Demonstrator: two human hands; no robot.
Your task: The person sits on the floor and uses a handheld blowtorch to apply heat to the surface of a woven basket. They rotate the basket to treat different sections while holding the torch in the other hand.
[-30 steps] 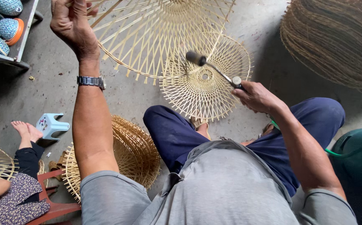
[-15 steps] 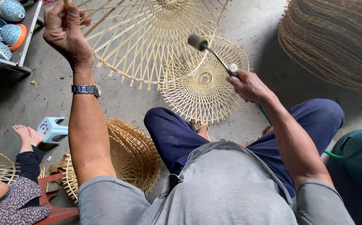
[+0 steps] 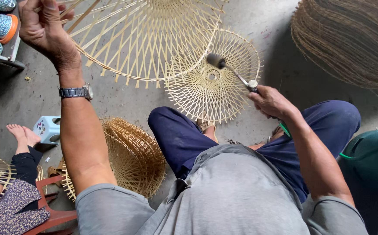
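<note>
Gripping the rim of a large bamboo lattice frame held up over the concrete floor, our left hand has its fingers clenched on the splints, a metal wristwatch below it. Our right hand closes around the handle of a small hammer, its head raised above a smaller round woven frame lying on the floor beyond our knees. Beside our left arm rests a darker conical basket; another person's bare feet show nearby.
</note>
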